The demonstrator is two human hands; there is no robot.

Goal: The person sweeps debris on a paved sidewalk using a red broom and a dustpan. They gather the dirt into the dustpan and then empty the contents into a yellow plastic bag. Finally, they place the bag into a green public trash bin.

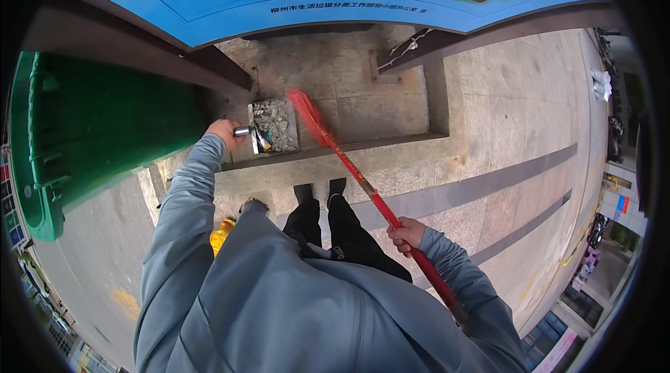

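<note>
My left hand [225, 134] is closed around the short metal handle of a dustpan [242, 131]. Grey rubble and bits of litter [278, 120] fill the pan, which sits on the paved floor behind a low kerb. A long red broom [354, 174] slants across the middle, its shaft gripped by my right hand [408, 235]. Its red bristles [306, 111] are just right of the pan's far corner; whether they touch the ground I cannot tell.
On the left stands a large green wheeled bin [105, 122]. A blue-green printed signboard [244, 13] crosses the top, held by dark posts [220, 69]. Low kerbs [349, 144] edge the paved recess. Something yellow [221, 235] lies beside my left sleeve.
</note>
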